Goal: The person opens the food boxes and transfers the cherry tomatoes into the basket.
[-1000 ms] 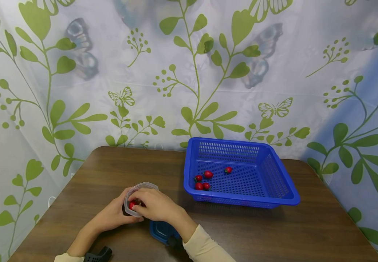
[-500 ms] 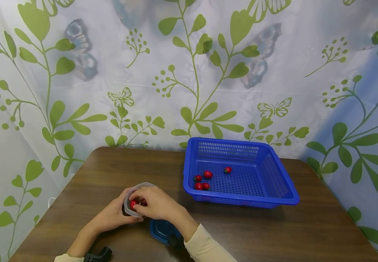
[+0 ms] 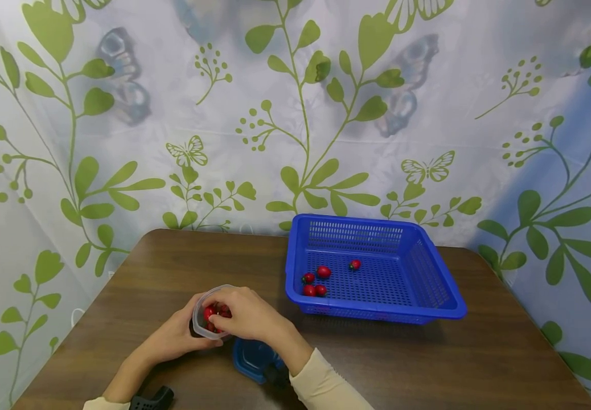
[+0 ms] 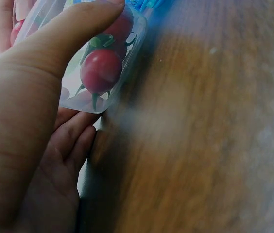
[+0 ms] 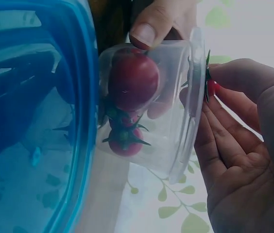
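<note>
My left hand (image 3: 179, 331) grips a clear plastic container (image 5: 171, 145) by its side, the thumb pressing its wall in the left wrist view. Inside lie several cherry tomatoes (image 5: 133, 80) with green stems. At the container's mouth, my right hand (image 3: 248, 314) pinches a small cherry tomato (image 5: 211, 88) between thumb and fingers. Most of that tomato is hidden by the fingers. Just below the hands, a blue lid (image 3: 248, 364) lies on the table, partly covered by the right forearm.
A blue plastic basket (image 3: 377, 310) stands at the back right of the wooden table (image 3: 213, 256), with several tomatoes (image 3: 324, 272) toward its left side. Black wrist gear (image 3: 153, 398) shows by the left sleeve. A leaf-patterned cloth (image 3: 275, 114) hangs behind the table.
My right hand has risen slightly out of the container's mouth, so more tomatoes show inside. The left hand keeps holding the container in place. The basket's tomatoes have not moved.
</note>
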Demonstrator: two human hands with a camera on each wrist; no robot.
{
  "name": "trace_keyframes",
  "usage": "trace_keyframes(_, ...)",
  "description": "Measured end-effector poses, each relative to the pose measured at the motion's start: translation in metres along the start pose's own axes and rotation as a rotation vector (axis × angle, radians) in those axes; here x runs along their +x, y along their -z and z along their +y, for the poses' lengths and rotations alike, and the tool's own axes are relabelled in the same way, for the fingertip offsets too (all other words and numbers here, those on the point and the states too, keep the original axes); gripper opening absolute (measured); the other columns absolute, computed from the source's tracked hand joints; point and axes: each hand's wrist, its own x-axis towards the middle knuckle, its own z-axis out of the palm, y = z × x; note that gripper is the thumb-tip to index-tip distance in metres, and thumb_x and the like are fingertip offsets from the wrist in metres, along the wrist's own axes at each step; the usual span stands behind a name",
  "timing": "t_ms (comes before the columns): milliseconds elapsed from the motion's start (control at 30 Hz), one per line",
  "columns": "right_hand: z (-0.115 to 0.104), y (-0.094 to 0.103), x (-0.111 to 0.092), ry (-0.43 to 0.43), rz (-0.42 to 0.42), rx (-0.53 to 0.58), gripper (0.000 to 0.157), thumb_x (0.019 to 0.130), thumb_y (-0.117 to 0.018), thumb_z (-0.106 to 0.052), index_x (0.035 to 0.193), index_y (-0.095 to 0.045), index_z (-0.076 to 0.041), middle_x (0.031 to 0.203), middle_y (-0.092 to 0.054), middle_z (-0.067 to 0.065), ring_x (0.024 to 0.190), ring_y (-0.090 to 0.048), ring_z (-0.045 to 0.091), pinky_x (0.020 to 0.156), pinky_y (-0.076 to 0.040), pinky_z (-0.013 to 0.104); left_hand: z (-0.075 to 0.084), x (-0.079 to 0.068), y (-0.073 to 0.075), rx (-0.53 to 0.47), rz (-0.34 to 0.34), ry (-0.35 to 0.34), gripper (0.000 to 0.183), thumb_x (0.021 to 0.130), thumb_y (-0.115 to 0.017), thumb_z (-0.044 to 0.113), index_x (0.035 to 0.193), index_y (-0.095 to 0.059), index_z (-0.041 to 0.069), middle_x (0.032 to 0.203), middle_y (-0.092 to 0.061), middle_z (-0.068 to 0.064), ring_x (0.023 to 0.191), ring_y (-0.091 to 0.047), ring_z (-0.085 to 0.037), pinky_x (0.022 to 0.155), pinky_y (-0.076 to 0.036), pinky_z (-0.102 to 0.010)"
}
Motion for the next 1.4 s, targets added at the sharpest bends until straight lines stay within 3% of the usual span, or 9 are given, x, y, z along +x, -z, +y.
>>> trace_keyframes(467,-0.006,0.018,-0.007,-0.055,0.021,0.078,0.029,0.100,-0.069,-0.021,0.128,-0.070,-0.016,0.117,-0.072,-0.006,0.100,-0.066,0.002,0.082,-0.051,0.012,0.000,0.000,0.000,0.000,-0.003,0.022,0.087,0.084,-0.087,0.035,0.151,-0.035,0.019,0.137,-0.061,-0.004,0.115,-0.064,-0.010,0.095,-0.053,-0.024)
trace_keyframes(933,0.000,0.038,-0.012,-0.025,0.084,0.067,0.030,0.098,-0.072,-0.021,0.126,-0.071,-0.012,0.119,-0.073,-0.002,0.103,-0.068,0.004,0.088,-0.055,0.019,0.003,0.001,-0.001,0.083,0.029,0.073,0.092,0.078,-0.090,0.042,0.150,-0.037,0.018,0.139,-0.059,-0.005,0.119,-0.061,-0.022,0.096,-0.053,-0.029)
trace_keyframes(1167,0.000,0.048,-0.016,-0.051,0.097,0.075,0.030,0.098,-0.073,-0.021,0.126,-0.070,-0.012,0.119,-0.072,-0.001,0.103,-0.070,0.007,0.082,-0.054,0.015,0.004,0.001,-0.001,0.102,0.027,0.089,0.093,0.078,-0.089,0.046,0.150,-0.037,0.016,0.140,-0.059,-0.005,0.122,-0.061,-0.026,0.098,-0.052,-0.031)
trace_keyframes(1400,0.001,0.056,-0.020,-0.055,0.107,0.110,0.029,0.098,-0.073,-0.021,0.126,-0.070,-0.013,0.119,-0.072,-0.002,0.103,-0.069,0.003,0.087,-0.052,0.013,0.003,0.001,-0.001,0.106,0.035,0.067,0.093,0.078,-0.089,0.047,0.149,-0.039,0.015,0.141,-0.060,-0.002,0.123,-0.061,-0.024,0.099,-0.052,-0.030)
